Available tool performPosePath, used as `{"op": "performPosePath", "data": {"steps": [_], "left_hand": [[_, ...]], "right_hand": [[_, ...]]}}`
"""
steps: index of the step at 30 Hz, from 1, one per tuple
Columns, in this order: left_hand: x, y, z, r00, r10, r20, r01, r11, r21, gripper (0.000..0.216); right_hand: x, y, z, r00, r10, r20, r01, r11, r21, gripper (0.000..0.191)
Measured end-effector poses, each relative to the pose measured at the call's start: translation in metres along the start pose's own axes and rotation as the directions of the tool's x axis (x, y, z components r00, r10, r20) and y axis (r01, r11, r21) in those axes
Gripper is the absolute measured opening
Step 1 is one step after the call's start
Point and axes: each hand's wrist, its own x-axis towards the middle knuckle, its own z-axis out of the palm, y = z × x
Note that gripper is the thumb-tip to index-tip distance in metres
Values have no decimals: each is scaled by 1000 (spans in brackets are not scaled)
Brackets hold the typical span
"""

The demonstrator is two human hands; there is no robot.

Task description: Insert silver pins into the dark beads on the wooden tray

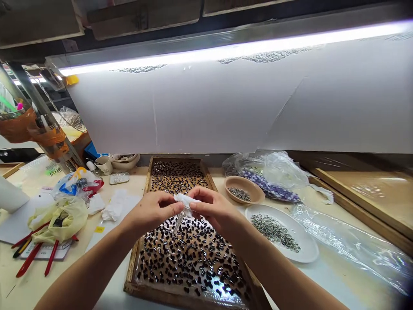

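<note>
My left hand (154, 209) and my right hand (211, 207) meet above a wooden tray (129, 275). Both pinch a crumpled white tissue (186, 200) between fingers and thumbs. A thin clear object hangs just below the tissue; I cannot tell what it is. The tray is lined with clear film and covered with several small dark glossy pieces (190, 254).
A white plate (301, 254) with small dark bits and a tan bowl (244, 188) stand right of the tray. Plastic bags (267, 174) and clear film (351, 245) lie further right. Left are red pens (30, 258), a yellow bag (60, 219), tissues (114, 209) and cups (103, 164).
</note>
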Motion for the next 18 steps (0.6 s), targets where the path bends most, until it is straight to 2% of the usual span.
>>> {"op": "performPosePath", "data": {"steps": [8,18], "left_hand": [[9,-23,0,996,-74,58,88,949,-304,28],[9,-21,2,983,-20,185,94,911,-401,41]], "right_hand": [[5,5,-3,998,67,11,-68,995,79,26],[5,1,-2,998,60,31,-63,994,93,24]]}}
